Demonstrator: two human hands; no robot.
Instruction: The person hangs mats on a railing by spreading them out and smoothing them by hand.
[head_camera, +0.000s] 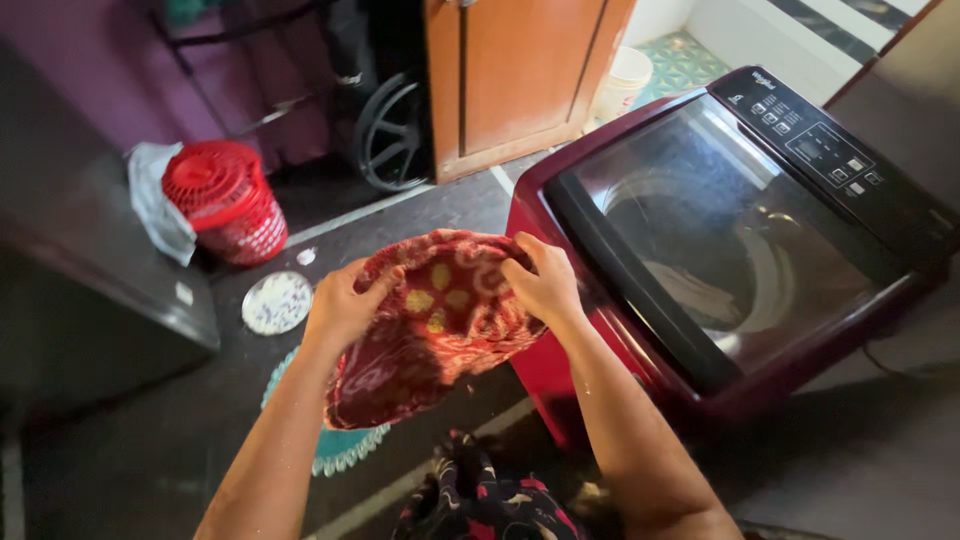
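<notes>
Both hands hold up a red patterned cloth (430, 320) with yellow shapes on it, in front of me. My left hand (345, 305) grips its upper left edge and my right hand (545, 285) grips its upper right edge. The cloth hangs bunched between them, just left of a dark red top-loading washing machine (560, 390). The machine's glass lid (730, 230) is closed, and the drum shows through it.
A red lidded plastic basket (225, 200) with a white plastic bag (155, 205) stands at the back left. A round plate (277, 302) and a teal mat (345, 445) lie on the dark floor. A wooden cabinet (520, 75) stands behind. A dark cabinet (80, 260) fills the left.
</notes>
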